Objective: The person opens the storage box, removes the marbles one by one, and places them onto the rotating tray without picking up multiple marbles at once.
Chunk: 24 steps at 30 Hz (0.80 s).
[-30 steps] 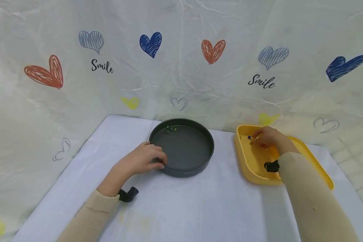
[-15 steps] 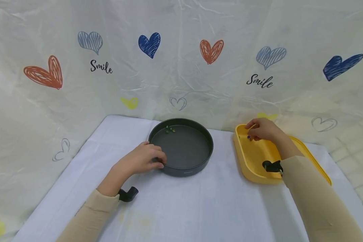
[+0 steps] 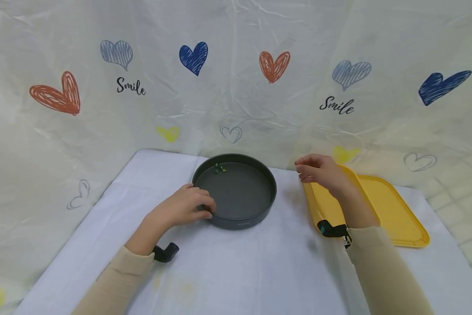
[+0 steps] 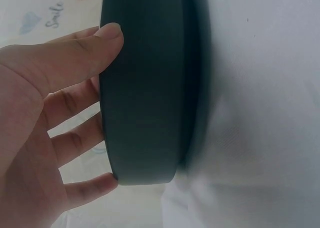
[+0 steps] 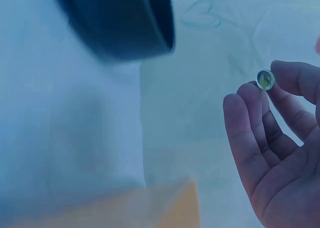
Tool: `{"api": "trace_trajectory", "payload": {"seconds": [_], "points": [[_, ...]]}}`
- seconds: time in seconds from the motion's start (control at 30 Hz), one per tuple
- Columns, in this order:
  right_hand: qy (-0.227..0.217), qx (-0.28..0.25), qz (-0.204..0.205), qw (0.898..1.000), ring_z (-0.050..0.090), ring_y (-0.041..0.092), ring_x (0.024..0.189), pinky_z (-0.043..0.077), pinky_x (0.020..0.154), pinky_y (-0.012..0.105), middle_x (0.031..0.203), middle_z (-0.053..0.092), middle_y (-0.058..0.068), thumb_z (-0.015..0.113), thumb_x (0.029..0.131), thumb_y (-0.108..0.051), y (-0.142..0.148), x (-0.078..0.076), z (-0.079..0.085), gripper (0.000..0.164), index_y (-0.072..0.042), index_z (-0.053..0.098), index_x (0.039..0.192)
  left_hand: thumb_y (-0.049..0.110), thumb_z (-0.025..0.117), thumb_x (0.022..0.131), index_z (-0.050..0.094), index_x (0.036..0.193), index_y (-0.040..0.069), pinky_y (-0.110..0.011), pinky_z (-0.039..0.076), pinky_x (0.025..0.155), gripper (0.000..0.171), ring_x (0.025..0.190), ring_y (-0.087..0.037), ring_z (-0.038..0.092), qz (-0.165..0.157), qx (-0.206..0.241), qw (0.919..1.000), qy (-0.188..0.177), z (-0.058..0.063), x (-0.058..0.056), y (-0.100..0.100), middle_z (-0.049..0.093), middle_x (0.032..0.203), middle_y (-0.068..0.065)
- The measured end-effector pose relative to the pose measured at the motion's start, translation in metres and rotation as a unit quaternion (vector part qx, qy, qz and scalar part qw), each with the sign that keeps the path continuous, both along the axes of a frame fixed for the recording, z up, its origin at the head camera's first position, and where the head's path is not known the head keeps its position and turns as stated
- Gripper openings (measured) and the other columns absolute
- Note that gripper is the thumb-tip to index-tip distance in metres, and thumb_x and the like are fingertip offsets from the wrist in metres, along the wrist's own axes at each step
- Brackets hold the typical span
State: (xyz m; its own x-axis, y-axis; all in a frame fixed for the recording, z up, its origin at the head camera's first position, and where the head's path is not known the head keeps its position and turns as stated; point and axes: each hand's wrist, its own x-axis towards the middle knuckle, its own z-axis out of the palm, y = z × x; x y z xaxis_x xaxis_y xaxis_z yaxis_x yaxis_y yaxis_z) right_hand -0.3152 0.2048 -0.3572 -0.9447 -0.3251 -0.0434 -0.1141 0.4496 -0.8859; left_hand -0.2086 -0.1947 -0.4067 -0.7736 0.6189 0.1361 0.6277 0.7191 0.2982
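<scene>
My left hand grips the near-left rim of a round dark cake pan. In the left wrist view its thumb lies against the pan's outer wall, while the other fingers reach to the rim. Several small green and yellow marbles sit at the pan's far left inside. Between thumb and finger, my right hand pinches a clear glass marble with a yellow-green swirl. This hand is raised over the far-left corner of a yellow plastic box, and hand and forearm hide much of its inside.
A yellow lid lies to the right of the box. White cloth covers the table, with a stretch of it between pan and box. Behind the table hangs a pale sheet printed with hearts.
My right hand has risen out of the yellow box with a marble and moved left toward the pan. The left hand stays on the pan's rim.
</scene>
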Motion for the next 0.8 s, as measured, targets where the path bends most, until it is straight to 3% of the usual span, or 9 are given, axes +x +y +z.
{"api": "trace_trajectory", "payload": {"seconds": [0.23, 0.47, 0.53, 0.8], "points": [[-0.008, -0.109, -0.020, 0.994, 0.066, 0.021, 0.089, 0.058, 0.082, 0.028, 0.103, 0.063, 0.008, 0.066, 0.097, -0.031, -0.034, 0.010, -0.016, 0.034, -0.004, 0.062, 0.118, 0.027, 0.080, 0.085, 0.071, 0.091, 0.032, -0.064, 0.032, 0.108, 0.012, 0.091, -0.003, 0.062, 0.000, 0.001, 1.0000, 0.000, 0.000, 0.000, -0.001, 0.061, 0.090, 0.021], [-0.014, -0.250, -0.010, 0.968, 0.065, 0.017, 0.082, 0.059, 0.082, 0.030, 0.097, 0.063, 0.004, 0.067, 0.097, -0.022, -0.059, 0.012, -0.025, 0.020, -0.007, 0.065, 0.110, 0.026, 0.080, 0.085, 0.071, 0.091, 0.032, -0.063, 0.032, 0.109, 0.013, 0.091, -0.003, 0.062, 0.001, 0.000, 1.0000, -0.002, -0.001, -0.001, 0.003, 0.062, 0.090, 0.021], [-0.015, -0.255, -0.006, 0.967, 0.065, 0.017, 0.082, 0.059, 0.081, 0.030, 0.096, 0.062, 0.004, 0.066, 0.098, -0.021, -0.064, 0.013, -0.027, 0.020, -0.005, 0.064, 0.110, 0.027, 0.080, 0.085, 0.071, 0.092, 0.032, -0.062, 0.032, 0.109, 0.012, 0.091, -0.004, 0.062, -0.001, 0.000, 1.0000, -0.004, -0.001, 0.000, 0.004, 0.062, 0.090, 0.021], [-0.033, -0.198, 0.013, 0.980, 0.067, 0.021, 0.086, 0.058, 0.084, 0.031, 0.100, 0.062, 0.006, 0.066, 0.098, -0.021, -0.080, 0.016, -0.041, 0.026, -0.001, 0.062, 0.115, 0.027, 0.080, 0.085, 0.072, 0.092, 0.032, -0.062, 0.034, 0.108, 0.012, 0.089, -0.004, 0.062, 0.001, -0.007, 0.9999, 0.010, 0.000, 0.002, 0.003, 0.061, 0.090, 0.022]]}}
